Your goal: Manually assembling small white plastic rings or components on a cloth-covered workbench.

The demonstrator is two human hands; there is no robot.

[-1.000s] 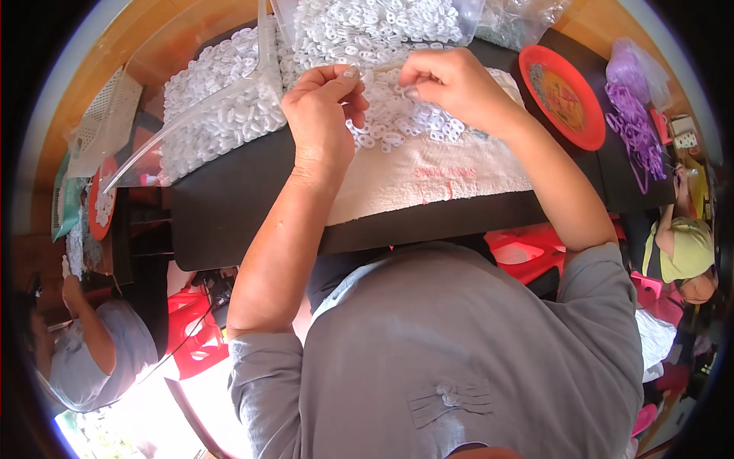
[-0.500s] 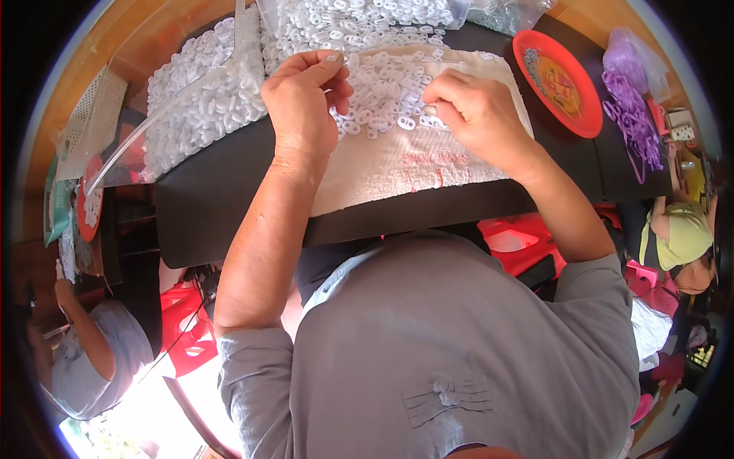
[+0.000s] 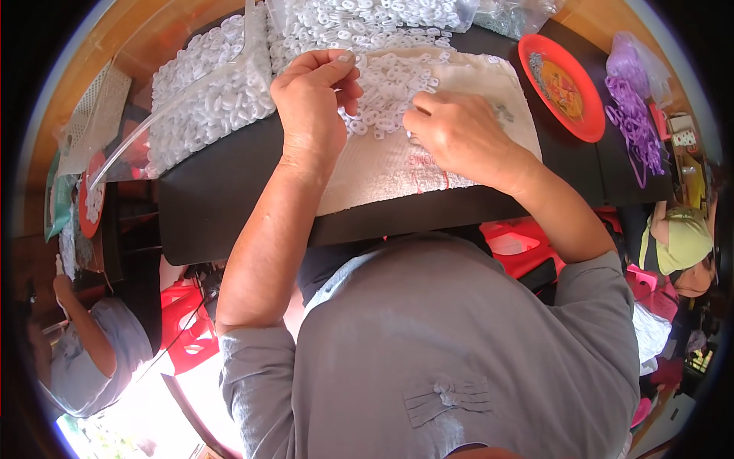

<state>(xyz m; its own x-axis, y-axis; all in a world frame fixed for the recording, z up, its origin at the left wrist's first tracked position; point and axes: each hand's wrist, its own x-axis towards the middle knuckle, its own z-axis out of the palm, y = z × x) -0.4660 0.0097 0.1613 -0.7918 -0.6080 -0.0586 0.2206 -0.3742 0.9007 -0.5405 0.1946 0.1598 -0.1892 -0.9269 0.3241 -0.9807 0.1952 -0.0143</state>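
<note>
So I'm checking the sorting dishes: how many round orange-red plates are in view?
2. One round orange-red plate lies on the black table at upper right, beyond the right hand. A second, mostly hidden, sits at far left beside the table. Others may be hidden.

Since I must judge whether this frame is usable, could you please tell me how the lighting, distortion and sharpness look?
Head view: strong fisheye, so the black table edge bows and the corners go dark; daylight is even on both hands, left hand and right hand, which look sharp; the floor patch at the lower left is blown out; the white rings stay distinguishable, without glare.
</note>
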